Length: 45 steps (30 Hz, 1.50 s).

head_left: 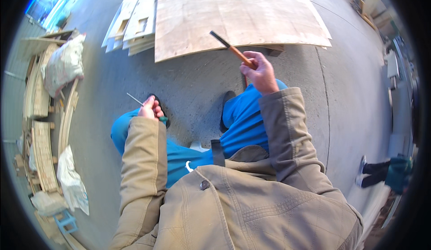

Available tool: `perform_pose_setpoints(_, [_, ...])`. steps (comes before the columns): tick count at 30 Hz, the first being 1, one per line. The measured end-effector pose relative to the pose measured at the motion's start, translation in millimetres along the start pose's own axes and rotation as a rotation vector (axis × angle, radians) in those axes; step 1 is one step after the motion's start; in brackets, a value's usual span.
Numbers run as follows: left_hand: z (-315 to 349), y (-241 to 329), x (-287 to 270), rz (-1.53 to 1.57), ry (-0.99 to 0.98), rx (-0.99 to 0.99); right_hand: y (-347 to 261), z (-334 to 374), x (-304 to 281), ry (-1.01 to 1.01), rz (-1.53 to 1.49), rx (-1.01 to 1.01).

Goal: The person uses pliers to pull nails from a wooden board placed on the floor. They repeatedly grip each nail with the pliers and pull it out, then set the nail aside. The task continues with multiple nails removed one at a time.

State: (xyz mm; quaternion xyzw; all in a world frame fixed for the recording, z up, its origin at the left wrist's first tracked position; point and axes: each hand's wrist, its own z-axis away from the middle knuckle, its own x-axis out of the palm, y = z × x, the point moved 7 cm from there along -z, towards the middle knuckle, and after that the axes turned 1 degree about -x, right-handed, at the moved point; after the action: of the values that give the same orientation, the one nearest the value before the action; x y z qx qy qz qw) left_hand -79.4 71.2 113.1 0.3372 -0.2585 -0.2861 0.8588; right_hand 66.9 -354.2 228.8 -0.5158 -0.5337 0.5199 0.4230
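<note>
Reddish marks cross the white woven sack (66, 66) at the left, but they are too blurred there to say whether they are lettering. It is crumpled and bulging, and it leans on long, straight-edged timber strips (44, 155). A second pale sack (73, 182) lies slack lower down, near a small blue plastic stool (66, 223).

Ahead, a broad plywood sheet (229, 9) with smooth, mottled tan grain tops a stack. Paler panels (140, 12) stick out at its left, with rectangular openings cut through them. The grey concrete floor (345, 79) is scuffed and crossed by a dark, thin line.

The wearer's jacket (265, 209) is tan, stitched cloth with a dark round button (205, 185); the trousers (247, 115) are creased blue fabric, the knees spread. At the far right another person (399, 173) shows in dark green and black.

The right hand (261, 69) grasps a chisel-like tool (237, 53) by its orange-brown handle. Its narrow dark blade points up and left, overlapping the plywood's near edge in the view. The left hand (150, 108) is curled around a screwdriver-like tool (134, 98) over the left knee area; a slim metal shaft projects up and left, and a green handle end shows below the fingers.
</note>
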Motion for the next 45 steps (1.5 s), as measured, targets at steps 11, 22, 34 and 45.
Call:
perform_pose_setpoints(11, [42,-46,67,-0.138,-0.146,-0.084,-15,22,-14,0.046,-0.056,-0.04])
perform_pose_setpoints(22, [50,-53,167,-0.132,-0.361,-0.097,25,57,-34,0.189,0.11,0.296])
perform_pose_setpoints(34, [-11,115,212,0.156,-0.373,0.252,109,-14,64,0.054,0.295,0.368])
perform_pose_setpoints(45, [-59,124,278,0.136,-0.343,0.224,167,-47,25,0.037,0.388,0.509])
